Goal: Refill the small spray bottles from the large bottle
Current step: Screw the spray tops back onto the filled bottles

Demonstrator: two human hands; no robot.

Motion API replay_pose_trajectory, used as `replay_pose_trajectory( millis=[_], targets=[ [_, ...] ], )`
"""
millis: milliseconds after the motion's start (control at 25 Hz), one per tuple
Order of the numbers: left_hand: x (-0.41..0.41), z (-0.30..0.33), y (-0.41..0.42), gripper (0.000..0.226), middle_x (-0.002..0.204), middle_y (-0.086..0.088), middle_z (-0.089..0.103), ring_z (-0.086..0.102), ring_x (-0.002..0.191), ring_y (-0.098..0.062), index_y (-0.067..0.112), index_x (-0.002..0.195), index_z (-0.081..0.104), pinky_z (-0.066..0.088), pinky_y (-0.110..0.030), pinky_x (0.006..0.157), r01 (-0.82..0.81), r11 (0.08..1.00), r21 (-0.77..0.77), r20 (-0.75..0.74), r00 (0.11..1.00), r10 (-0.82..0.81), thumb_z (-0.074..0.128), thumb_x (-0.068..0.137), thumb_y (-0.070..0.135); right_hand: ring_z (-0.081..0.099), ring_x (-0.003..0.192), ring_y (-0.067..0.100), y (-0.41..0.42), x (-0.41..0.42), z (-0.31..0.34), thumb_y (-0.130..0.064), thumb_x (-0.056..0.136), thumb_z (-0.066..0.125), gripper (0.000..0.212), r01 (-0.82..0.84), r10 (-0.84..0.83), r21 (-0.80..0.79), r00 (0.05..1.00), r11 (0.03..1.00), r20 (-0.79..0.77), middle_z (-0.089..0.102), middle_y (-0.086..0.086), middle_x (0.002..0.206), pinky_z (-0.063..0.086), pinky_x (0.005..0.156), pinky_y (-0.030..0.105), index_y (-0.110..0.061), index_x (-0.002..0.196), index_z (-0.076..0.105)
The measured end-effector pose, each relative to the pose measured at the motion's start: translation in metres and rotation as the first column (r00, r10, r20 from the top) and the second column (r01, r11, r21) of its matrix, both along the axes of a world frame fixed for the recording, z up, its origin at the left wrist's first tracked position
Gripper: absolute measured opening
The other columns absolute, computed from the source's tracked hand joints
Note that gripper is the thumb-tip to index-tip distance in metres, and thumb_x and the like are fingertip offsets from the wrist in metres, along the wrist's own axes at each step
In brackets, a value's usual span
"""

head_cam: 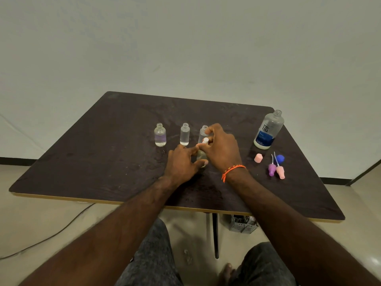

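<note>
A dark bench [103, 162] stands against a pale wall, with a cable [51, 234] on the floor to its left and a grey basket [243, 225] under its near edge. At the right far corner stands the large bottle [268, 131], uncapped, upright, well apart from both hands. Near it lie a pink cap [258, 158], a blue cap [280, 158], and two spray heads, purple [272, 169] and pink [280, 172]. Three small open bottles stand in a row mid-bench: left [160, 135], middle [185, 134], and right [203, 133], the last partly hidden behind the right hand. In front of that row, a fourth small bottle [202, 156] sits between the hands. The left hand [181, 164] grips its body; the right hand [221, 149], with an orange wristband [232, 169], pinches a white top [205, 140] at its neck. The fingers cover most of this bottle, so its fill level cannot be made out.
</note>
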State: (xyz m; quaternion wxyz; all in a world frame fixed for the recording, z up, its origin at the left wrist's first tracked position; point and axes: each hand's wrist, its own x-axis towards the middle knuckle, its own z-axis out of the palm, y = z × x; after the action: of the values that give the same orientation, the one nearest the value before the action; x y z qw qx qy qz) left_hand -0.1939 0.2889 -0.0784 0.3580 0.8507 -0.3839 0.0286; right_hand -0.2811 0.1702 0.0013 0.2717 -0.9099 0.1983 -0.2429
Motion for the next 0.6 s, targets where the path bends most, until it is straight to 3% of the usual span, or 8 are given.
replay_pose_trajectory(
  millis=[200,280,440,600],
  targets=[
    [0.001,0.009,0.008,0.016,0.073,0.013,0.065,0.062,0.075,-0.010,0.034,0.092,0.070,0.056,-0.047,0.078,0.016,1.000,0.003,0.007,1.000,-0.016,0.068,0.086,0.049,0.069,0.093,0.014,0.011,-0.007,-0.019,-0.037,0.075,0.080,0.045,0.034,-0.028,0.133,0.999,0.991,-0.042,0.073,-0.005,0.103,0.056,0.085,0.036,-0.024,0.114,0.062],
    [0.004,0.009,0.014,0.019,0.072,0.013,0.066,0.062,0.072,-0.008,0.031,0.090,0.069,0.057,-0.047,0.077,0.024,1.000,0.000,0.010,1.000,-0.024,0.065,0.086,0.049,0.069,0.096,0.011,0.015,-0.013,-0.030,-0.033,0.078,0.078,0.041,0.031,-0.018,0.190,0.997,0.981,-0.070,0.074,-0.006,0.106,0.057,0.088,0.037,-0.024,0.116,0.065],
    [0.015,0.009,0.038,0.030,0.087,0.015,0.076,0.068,0.082,-0.003,0.032,0.105,0.077,0.058,-0.043,0.085,0.026,0.999,0.024,0.014,1.000,-0.026,0.066,0.088,0.053,0.069,0.100,0.008,0.033,-0.012,-0.035,-0.022,0.086,0.070,0.039,-0.040,0.057,0.263,0.997,0.964,-0.059,0.074,-0.005,0.111,0.057,0.092,0.032,-0.025,0.124,0.066],
    [0.038,0.010,0.080,0.035,0.099,0.016,0.078,0.071,0.091,-0.002,0.034,0.107,0.078,0.059,-0.043,0.089,-0.047,0.998,0.042,0.029,0.999,0.046,0.066,0.087,0.060,0.068,0.098,0.011,0.068,0.011,-0.030,-0.019,0.087,0.066,0.034,-0.111,0.126,0.272,0.991,0.956,-0.039,0.075,-0.002,0.103,0.054,0.094,0.031,-0.020,0.121,0.071]
  ],
)
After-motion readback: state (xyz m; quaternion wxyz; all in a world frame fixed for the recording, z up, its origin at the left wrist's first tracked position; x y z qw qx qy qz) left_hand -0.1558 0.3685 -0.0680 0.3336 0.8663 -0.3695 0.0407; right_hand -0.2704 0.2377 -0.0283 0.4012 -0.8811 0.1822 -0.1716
